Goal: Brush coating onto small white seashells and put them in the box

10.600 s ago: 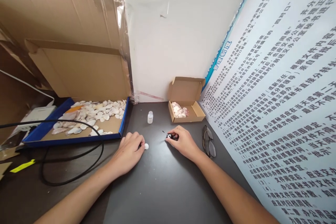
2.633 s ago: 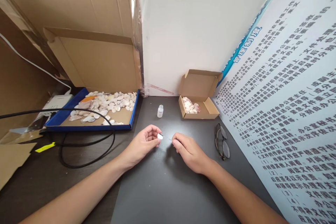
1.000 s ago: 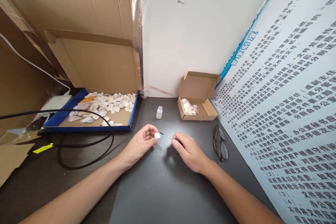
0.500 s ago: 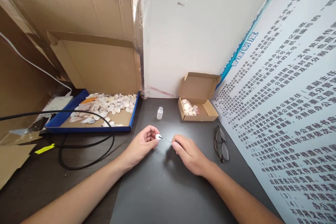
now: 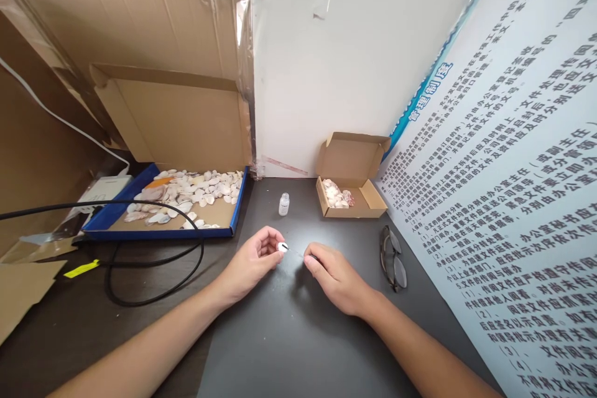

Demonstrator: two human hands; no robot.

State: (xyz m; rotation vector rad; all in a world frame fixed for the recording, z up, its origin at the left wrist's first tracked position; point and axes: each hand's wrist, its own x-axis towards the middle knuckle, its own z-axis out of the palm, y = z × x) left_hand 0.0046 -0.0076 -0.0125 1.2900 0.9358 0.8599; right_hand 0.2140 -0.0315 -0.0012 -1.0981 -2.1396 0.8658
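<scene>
My left hand (image 5: 252, 266) pinches a small white shell (image 5: 282, 248) between thumb and fingers. In my right hand (image 5: 336, 277), fingers closed, is a thin brush (image 5: 295, 252), its slim shaft pointing left. The brush's dark tip overlaps the shell's pale face; whether it touches is too small to tell. Most of the handle is hidden by my fingers. Just beyond the hands a small clear bottle (image 5: 284, 205) with whitish contents stands upright on the dark grey mat (image 5: 265, 348).
A blue-edged cardboard box (image 5: 186, 233) full of shells sits at back left. The smaller open box (image 5: 357, 211) at back right also holds shells. Folded glasses (image 5: 394, 258) lie right of my right hand. A black cable (image 5: 153, 301) loops at left. A printed poster (image 5: 527, 186) borders the right side.
The shell and the brush tip have shifted very slightly in view, along with a small camera movement. Both hands keep their grips, and the tip stays over the shell.
</scene>
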